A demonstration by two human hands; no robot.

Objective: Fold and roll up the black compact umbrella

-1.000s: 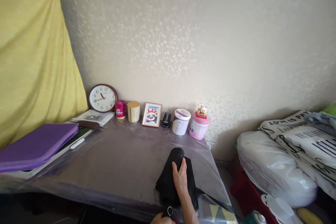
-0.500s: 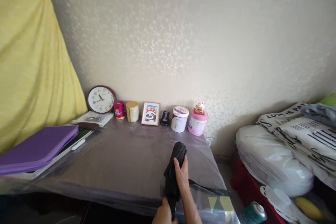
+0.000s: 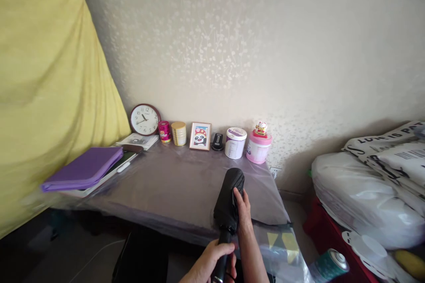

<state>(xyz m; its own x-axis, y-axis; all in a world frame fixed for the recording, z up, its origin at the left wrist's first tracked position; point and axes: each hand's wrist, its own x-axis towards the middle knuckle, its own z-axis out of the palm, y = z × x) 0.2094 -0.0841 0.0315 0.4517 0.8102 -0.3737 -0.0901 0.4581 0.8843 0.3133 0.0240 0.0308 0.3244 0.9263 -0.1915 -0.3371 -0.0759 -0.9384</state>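
A folded black umbrella (image 3: 226,201) is held tilted above the front of the table, its canopy end pointing toward the wall. My left hand (image 3: 214,258) wraps round its dark handle, thumb across the top. Higher up, my right hand (image 3: 243,210) presses along the right side of the folded canopy, with the fingers curled partly out of sight behind it. Part of a dark strip lies on the tabletop to the right of my right wrist.
Along the wall stand a clock (image 3: 145,119), a pink tin (image 3: 164,131), a picture frame (image 3: 200,136), a white tub (image 3: 235,143) and a pink tub (image 3: 258,147). A purple folder (image 3: 83,168) lies at left. Bags (image 3: 361,199) and a spray can (image 3: 329,265) are at right.
The view has shifted, so the table things sit further right and smaller. The umbrella and both hands show more fully, and its handle is now visible in my left hand.
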